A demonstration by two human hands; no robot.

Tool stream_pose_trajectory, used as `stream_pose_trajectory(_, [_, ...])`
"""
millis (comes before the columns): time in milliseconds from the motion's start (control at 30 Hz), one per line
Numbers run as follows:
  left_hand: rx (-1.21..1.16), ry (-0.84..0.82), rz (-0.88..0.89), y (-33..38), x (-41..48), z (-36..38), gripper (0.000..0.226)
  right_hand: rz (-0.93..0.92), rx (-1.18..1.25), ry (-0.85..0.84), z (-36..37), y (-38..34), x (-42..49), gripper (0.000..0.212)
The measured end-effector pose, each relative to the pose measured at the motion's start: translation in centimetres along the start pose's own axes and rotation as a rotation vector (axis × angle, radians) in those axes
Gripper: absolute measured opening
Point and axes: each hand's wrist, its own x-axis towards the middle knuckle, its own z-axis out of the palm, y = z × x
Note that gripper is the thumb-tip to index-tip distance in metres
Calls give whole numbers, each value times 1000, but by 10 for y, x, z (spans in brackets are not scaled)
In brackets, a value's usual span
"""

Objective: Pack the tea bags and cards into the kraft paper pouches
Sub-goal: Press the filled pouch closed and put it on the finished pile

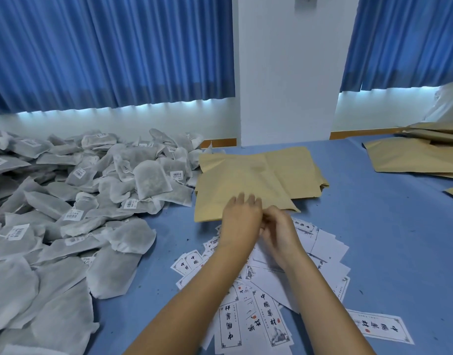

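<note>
Head cam | flat tan kraft paper pouch mid-frame, long axis left-right, near edge right at both hands | left hand fingers laid flat on it | right hand curled, grip unclear tbh | white printed cards just below

Left hand, right hand at pouch edge

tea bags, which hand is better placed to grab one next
Left, probably: the tea bags are heaped on the side of the left hand; the right hand would have to reach across it.
</note>
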Motion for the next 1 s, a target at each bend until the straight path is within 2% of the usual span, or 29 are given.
stream_pose_trajectory(33, [-40,-35,-13,2,-6,5,27,32,1,-4,-1,0,-1,23])
stream_pose_trajectory(100, [-152,-47,-4,9,-19,12,36,56,-85,91,-3,2,2,26])
stream_pose_trajectory(167, [-420,38,-81,16,-34,7,14,19,-205,259,-7,4,5,27])
stream_pose_trajectory(200, [-531,18,-178,20,-40,2,18,-4,-220,325,-8,2,6,24])
stream_pose_trajectory(233, [-647,-49,-289,21,-44,3,34,-23,-191,360,-9,0,7,20])
stream_pose_trajectory(300, [-977,-279,-571,18,-43,5,55,-53,-95,366,-11,-5,6,18])
stream_pose_trajectory(333, [-1179,-346,-719,13,-40,6,57,-60,-57,349,-11,-6,5,19])
stream_pose_trajectory(400, [-1548,-298,-1002,0,-33,13,51,-55,-21,275,-9,-6,4,18])
stream_pose_trajectory(467, [-1738,-130,-1174,-11,-31,19,44,-33,-70,223,-8,-3,3,16])
stream_pose_trajectory(567, [-1693,10,-1180,-18,-36,26,29,-20,-147,300,-11,-1,3,10])
stream_pose_trajectory(667, [-1697,29,-1189,-17,-38,28,26,16,-132,419,-18,-4,3,8])
stream_pose_trajectory(900, [-1708,29,-1186,-19,-40,33,29,57,-193,452,-23,-4,3,7])
stream_pose_trajectory(1000, [-1704,37,-1188,-17,-40,33,27,44,-106,443,-22,-3,0,8])
